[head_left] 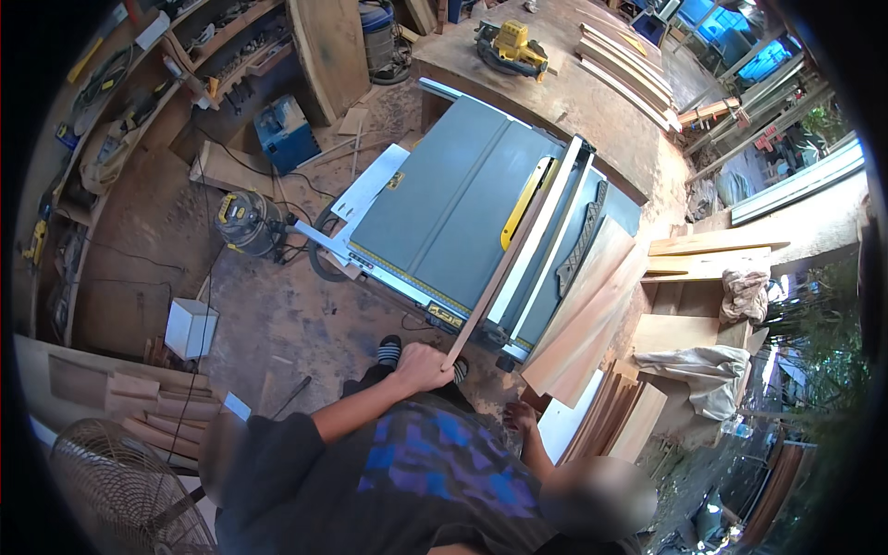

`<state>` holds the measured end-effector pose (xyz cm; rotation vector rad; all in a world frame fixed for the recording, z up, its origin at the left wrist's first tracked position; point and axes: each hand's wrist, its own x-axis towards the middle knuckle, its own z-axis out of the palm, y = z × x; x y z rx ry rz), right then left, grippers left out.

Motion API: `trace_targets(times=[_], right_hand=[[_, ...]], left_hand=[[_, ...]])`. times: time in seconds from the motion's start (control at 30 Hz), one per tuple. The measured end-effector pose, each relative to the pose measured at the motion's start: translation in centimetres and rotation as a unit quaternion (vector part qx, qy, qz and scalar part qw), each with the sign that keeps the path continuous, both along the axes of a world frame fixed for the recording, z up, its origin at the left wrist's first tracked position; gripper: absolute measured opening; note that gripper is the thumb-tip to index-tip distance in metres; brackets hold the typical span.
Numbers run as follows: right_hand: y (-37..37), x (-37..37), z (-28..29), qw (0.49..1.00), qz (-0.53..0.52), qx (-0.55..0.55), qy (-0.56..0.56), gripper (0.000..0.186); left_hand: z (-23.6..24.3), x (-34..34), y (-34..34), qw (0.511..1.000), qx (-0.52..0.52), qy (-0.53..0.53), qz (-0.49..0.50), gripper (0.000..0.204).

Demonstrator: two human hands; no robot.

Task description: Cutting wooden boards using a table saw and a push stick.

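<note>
My left hand (425, 369) is closed around the near end of a thin wooden strip (490, 298). That strip lies lengthwise on the grey table saw (433, 199), running along the pale rip fence (535, 245) and past the yellow blade insert (524, 215). My right hand (521, 416) hangs low beside my body, its fingers loosely apart with nothing visible in them. It is close to the near end of a wide wooden board (585, 319) leaning at the saw's right side. A black push stick (583, 242) rests on the saw's right wing.
Behind the saw is a large workbench (592, 97) with a yellow circular saw (511, 48) and several wooden strips (629, 69). A shop vacuum (248, 222) and blue box (285, 134) stand left. More boards (601, 416) stack at right; a fan (129, 481) is lower left.
</note>
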<state>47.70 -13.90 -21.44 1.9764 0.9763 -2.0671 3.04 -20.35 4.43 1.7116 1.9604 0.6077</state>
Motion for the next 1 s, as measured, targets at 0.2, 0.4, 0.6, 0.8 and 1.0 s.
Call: trace_targets(times=[0.2,0.4,0.6,0.8,1.0], right_hand=[[1.0,-1.9,2.2,0.998,-0.017,-0.057,0.02,0.035],[3.0,-0.3,0.9,0.99,0.016,-0.127,0.054,0.067],[4.2,-2.8,1.4,0.992,0.063,-0.088,-0.068,0.041],[5.1,12.0,-12.0,0.947,0.183,0.227,0.137,0.033],[9.1,2.7,-9.9,0.914,-0.17,0.076,0.361,0.042]], left_hand=[[-0.5,0.9,-4.0,0.997,-0.052,-0.036,0.051,0.031],[-1.1,0.4,-7.7,0.995,0.02,-0.019,0.095,0.027],[-2.8,2.6,-8.5,0.994,-0.041,0.013,0.097,0.026],[-4.9,2.2,-17.2,0.984,-0.15,-0.032,0.086,0.022],[2.4,1.0,-11.4,0.991,-0.068,0.058,0.099,0.02]])
